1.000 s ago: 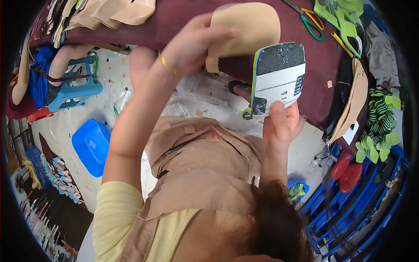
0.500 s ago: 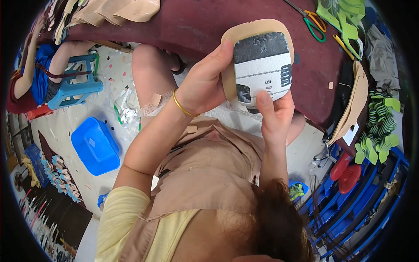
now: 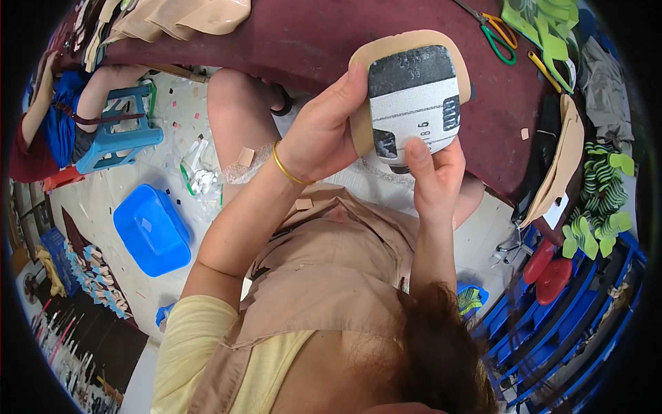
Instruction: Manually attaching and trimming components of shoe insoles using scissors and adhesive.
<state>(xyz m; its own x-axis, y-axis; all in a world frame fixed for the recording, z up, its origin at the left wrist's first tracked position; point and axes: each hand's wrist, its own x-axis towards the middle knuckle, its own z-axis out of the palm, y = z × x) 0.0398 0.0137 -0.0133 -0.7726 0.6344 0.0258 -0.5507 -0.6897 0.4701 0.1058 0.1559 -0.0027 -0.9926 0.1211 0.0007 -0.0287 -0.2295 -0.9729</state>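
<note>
Both my hands hold up an insole board (image 3: 414, 103), white with black patches and stitched lines, against a larger tan leather-like sheet (image 3: 462, 69). The sheet lies behind the board and sticks out past its far, left and right edges. My left hand (image 3: 327, 117) is closed on the left side, its thumb along the tan margin and its other fingers hidden underneath. At the near right corner, my right hand (image 3: 438, 172) pinches the board, thumb on top and fingers beneath. A dark piece (image 3: 398, 168) shows under the board's near end.
Scissors (image 3: 498, 38), a yellow-handled tool (image 3: 545, 71) and green cut pieces (image 3: 545, 34) lie on the dark red tabletop (image 3: 303, 48). Tan pieces (image 3: 558, 162) hang over its right edge. A blue basin (image 3: 153, 231) stands left; another person sits on a blue stool (image 3: 121, 141). Blue rack (image 3: 572, 310) at right.
The board has tilted slightly and slid a little left and toward the far side over the tan sheet. Both hands keep their hold.
</note>
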